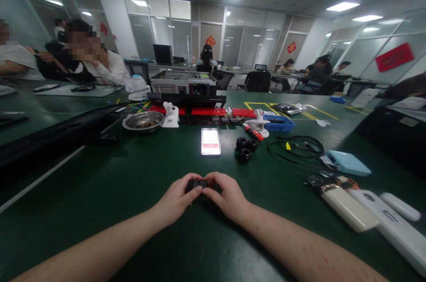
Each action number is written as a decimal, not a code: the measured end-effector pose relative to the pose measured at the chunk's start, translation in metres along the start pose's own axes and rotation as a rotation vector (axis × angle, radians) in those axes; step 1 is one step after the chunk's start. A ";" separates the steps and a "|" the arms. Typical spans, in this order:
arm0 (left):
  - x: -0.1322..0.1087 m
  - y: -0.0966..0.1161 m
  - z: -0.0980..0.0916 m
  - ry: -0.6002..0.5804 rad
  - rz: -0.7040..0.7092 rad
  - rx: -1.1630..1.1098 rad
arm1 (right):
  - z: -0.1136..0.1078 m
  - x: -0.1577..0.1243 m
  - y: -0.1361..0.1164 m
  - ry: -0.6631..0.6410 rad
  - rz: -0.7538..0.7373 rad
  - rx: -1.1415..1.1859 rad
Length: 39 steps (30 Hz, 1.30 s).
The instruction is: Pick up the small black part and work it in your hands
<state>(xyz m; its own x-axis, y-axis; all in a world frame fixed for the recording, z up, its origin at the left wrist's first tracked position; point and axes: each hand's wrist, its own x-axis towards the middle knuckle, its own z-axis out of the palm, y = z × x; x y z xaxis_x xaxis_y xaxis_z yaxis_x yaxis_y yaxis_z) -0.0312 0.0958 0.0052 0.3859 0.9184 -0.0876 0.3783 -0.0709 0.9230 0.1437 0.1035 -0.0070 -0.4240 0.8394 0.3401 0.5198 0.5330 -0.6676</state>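
Note:
Both of my hands meet over the green table [159, 246]. Between them is a small dark part [199, 184], black and blocky, its kind mostly hidden by the fingers. My left hand [181, 195] grips its left end between thumb and curled fingers. At the right end, my right hand [226, 195] pinches it with thumb and index finger. Beyond the hands lies a bright white square thing [211, 141], its face blurred out. Right of that sit a few round black wheel-like parts [246, 145] in a cluster.
Farther back are a metal bowl [143, 121] of small parts, a red strip [213, 111], an open computer case [183, 81] and a blue tray [278, 123]. On the right lie a black cable [296, 146], a light-blue box [349, 162] and a cream power bank [349, 209]. People sit beyond.

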 end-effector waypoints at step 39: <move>-0.005 0.002 0.000 0.078 0.106 0.277 | 0.007 0.007 0.014 -0.108 0.031 0.101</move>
<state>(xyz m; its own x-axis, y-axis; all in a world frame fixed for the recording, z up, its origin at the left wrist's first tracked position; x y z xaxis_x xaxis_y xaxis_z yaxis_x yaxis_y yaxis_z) -0.0325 0.0913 0.0071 0.3737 0.9266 0.0424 0.5584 -0.2613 0.7874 0.1427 0.1161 -0.0185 -0.4886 0.8363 0.2488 0.4588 0.4889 -0.7419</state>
